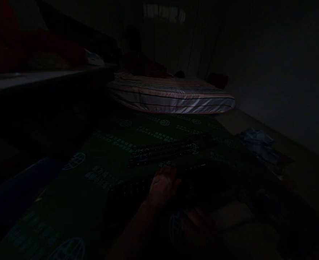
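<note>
The picture is very dark. My left hand [163, 184] reaches up from the bottom, its fingers curled over the upper edge of a flat black piece [127, 198] with a row of small light marks or holes. What exactly this piece is does not show. Below and to the right, my right hand [196, 218] is a dim shape low by the piece, its fingers lost in shadow. Just beyond my left hand lie several long, dark strips [159, 153] with light dots along them. All of this rests on a green printed sheet [102, 159] with white globe marks.
A striped mattress [173, 99] lies at the far end of the green surface. Along the left runs a raised shelf [48, 75] with red cloth [53, 47]. Crumpled fabric or plastic [257, 142] lies on the floor at right, near the wall [279, 72].
</note>
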The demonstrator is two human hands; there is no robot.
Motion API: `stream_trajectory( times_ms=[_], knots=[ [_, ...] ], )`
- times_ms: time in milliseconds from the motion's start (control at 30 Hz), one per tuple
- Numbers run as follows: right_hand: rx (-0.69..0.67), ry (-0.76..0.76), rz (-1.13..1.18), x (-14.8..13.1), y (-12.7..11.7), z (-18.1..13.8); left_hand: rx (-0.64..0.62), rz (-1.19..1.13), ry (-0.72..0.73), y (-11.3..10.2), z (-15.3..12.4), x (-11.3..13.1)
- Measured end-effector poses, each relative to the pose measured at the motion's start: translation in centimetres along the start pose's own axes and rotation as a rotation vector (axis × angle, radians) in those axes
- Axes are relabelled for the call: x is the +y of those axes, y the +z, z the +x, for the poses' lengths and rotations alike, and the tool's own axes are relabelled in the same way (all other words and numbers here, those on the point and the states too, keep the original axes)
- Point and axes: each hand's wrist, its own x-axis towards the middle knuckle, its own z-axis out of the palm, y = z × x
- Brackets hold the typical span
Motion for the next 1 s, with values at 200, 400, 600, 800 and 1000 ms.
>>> stream_trajectory(
  times_ms=[200,400,600,800,1000],
  knots=[
    [-0.001,-0.042,0.036,0.2,0.0,0.0,-0.007,0.008,0.005,0.1,-0.1,-0.1],
    [0.012,0.07,0.048,-0.5,0.6,-0.7,-0.019,-0.003,0.002,0.0,-0.3,0.0],
    [0.096,0.062,0.081,-0.7,-0.1,0.2,-0.03,0.023,-0.047,-0.1,-0.4,0.3],
    [0.067,-0.083,0.075,0.4,-1.9,1.1,-0.059,0.074,-0.108,-0.8,-0.3,0.7],
    [0.085,0.008,0.124,2.9,-2.5,4.6,-0.091,0.106,-0.179,-1.2,-0.1,1.1]
  ],
)
